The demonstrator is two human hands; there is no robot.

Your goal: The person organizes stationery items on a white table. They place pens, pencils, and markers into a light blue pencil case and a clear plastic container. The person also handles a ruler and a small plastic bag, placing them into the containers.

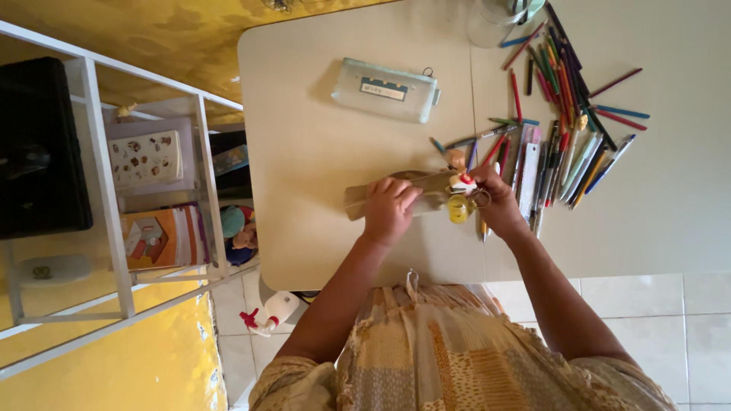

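Note:
My left hand (388, 209) lies on a long tan pencil pouch (365, 199) and holds it down on the white table (304, 152). My right hand (496, 204) grips the pouch's right end, where a small yellow charm (458, 208) and a red and white charm (463, 183) hang. A small ring shows by my right fingers. Just right of my right hand lie several pens and coloured pencils (560, 152) in a loose spread.
A pale green rectangular case (386, 90) lies farther up the table. A clear container (495, 19) stands at the top edge. A white shelf (114, 228) with books stands at left. A spray bottle (266, 313) lies on the tiled floor.

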